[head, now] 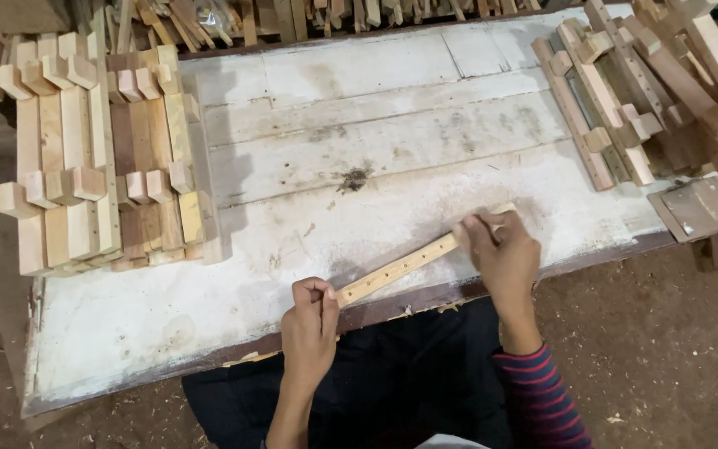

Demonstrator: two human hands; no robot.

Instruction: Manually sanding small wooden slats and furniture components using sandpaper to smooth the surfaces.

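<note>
At lower centre of the head view, a narrow wooden strip (pixel 400 268) lies slantwise on the white-painted plank counter (pixel 359 133), its near end over the counter's front edge and its far end rising toward the right. The left hand (pixel 310 323) is closed in a loose fist on the near end, fingers curled round it. The right hand (pixel 502 254) is closed over the far end, fingers folded down on something pale that may be a small block or an abrasive pad; which one cannot be told. The step in hand appears to be dressing or fitting the far end of the strip while the near end is steadied. By judgement, the next move calls for a firm hold at the near end and even pressure kept in line with the strip's length.

The strip is pale, straight-grained wood, rectangular in section, with a row of small dark holes along its upper face. The counter's paint is worn, chalky and scuffed, with a dark stain near its middle and shavings along its front edge.

At left of the frame stands a stack of finished wooden pieces (pixel 105 158): long slats carrying short cross-blocks, cream to reddish-brown. At upper right lies a looser heap of similar slatted parts (pixel 650 91), darker in tone. The floor (pixel 675 349) is bare, dusted earth.
</note>
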